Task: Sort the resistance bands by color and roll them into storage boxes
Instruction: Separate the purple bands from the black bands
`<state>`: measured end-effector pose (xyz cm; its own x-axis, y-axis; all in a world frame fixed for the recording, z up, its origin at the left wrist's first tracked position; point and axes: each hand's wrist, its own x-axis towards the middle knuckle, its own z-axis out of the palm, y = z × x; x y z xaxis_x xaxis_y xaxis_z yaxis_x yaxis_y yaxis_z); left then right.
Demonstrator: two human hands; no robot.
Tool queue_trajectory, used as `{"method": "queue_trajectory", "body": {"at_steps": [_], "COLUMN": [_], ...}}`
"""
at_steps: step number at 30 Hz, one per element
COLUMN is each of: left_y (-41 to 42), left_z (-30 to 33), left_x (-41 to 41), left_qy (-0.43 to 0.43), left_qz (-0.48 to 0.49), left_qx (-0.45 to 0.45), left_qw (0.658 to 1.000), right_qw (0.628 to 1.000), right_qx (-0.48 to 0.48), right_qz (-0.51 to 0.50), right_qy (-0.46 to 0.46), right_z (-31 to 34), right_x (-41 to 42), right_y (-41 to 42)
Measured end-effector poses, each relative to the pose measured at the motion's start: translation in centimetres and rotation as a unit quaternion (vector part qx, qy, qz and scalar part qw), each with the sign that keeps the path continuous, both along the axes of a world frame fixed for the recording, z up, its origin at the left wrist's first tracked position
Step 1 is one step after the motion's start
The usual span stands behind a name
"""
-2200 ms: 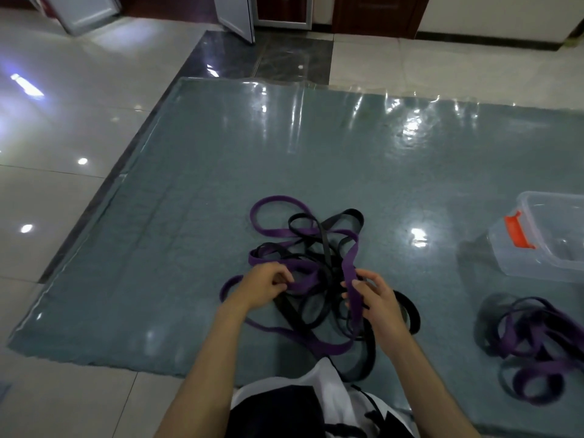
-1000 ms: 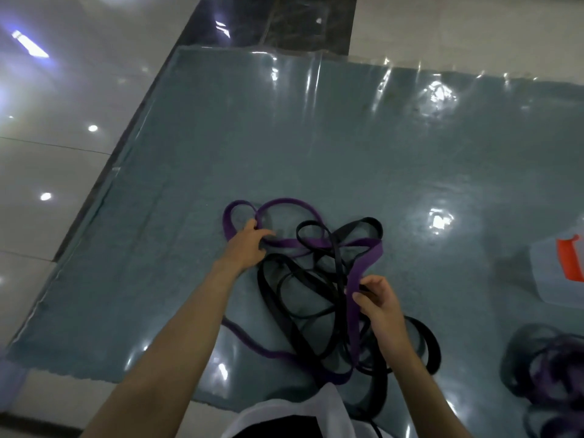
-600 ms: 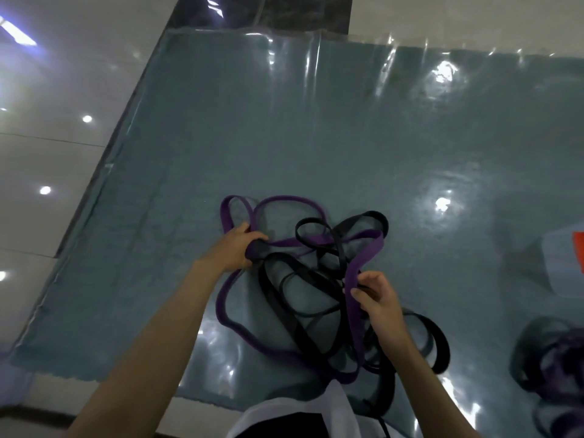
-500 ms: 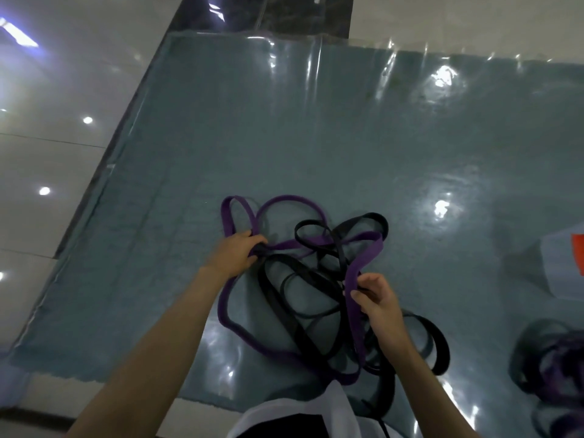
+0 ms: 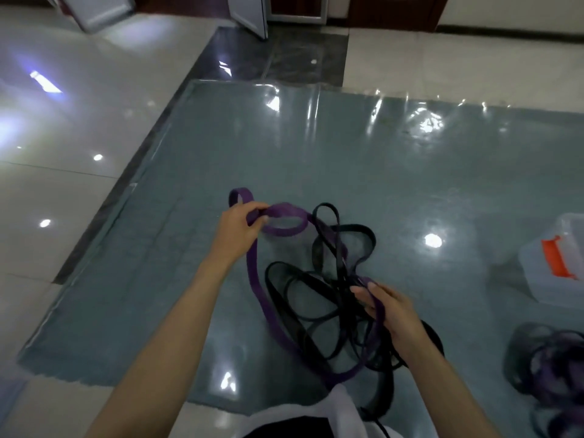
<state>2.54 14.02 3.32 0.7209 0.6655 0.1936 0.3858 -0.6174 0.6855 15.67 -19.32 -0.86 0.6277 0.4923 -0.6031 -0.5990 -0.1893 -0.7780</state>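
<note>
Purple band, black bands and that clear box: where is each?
purple band point(image 5: 252, 273): head view, strand hanging below the left hand.
black bands point(image 5: 366, 230): head view, far loop.
clear box point(image 5: 565, 289): head view, near wall.

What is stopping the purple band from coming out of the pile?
The long purple rubber band, gripped by the left hand and lying across the right hand, threads through the tangled thin black bands on the grey-blue mat. Several black loops cross it near the right hand.
</note>
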Motion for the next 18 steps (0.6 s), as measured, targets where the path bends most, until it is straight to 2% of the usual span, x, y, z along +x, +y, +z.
{"method": "queue_trajectory", "body": {"at_steps": [4, 9, 13, 18], "left_y": [-0.9, -2.4, -5.2, -9.8], "left_z": [3.0, 7.3, 10.2, 11.7], "left_x": [-0.4, -1.8, -3.0, -3.7], "left_qy": [-0.074, -0.149, -0.163, -0.173], "left_qz": [0.042, 0.049, 0.02, -0.011], "left_qx": [-0.041, -0.098, -0.153, -0.206], "left_qw": [0.996, 0.983, 0.975, 0.963], "right_qw": [0.996, 0.984, 0.972, 0.967], "right_qx": [0.032, 0.075, 0.116, 0.181], "right_qz": [-0.04, -0.105, -0.14, -0.118], "right_qy": [-0.068, -0.122, -0.146, -0.134], "right_z": [1.2, 3.0, 5.7, 9.4], "right_x": [-1.1, -2.2, -2.4, -3.4], "right_y": [-0.4, -0.8, -0.3, 0.8]}}
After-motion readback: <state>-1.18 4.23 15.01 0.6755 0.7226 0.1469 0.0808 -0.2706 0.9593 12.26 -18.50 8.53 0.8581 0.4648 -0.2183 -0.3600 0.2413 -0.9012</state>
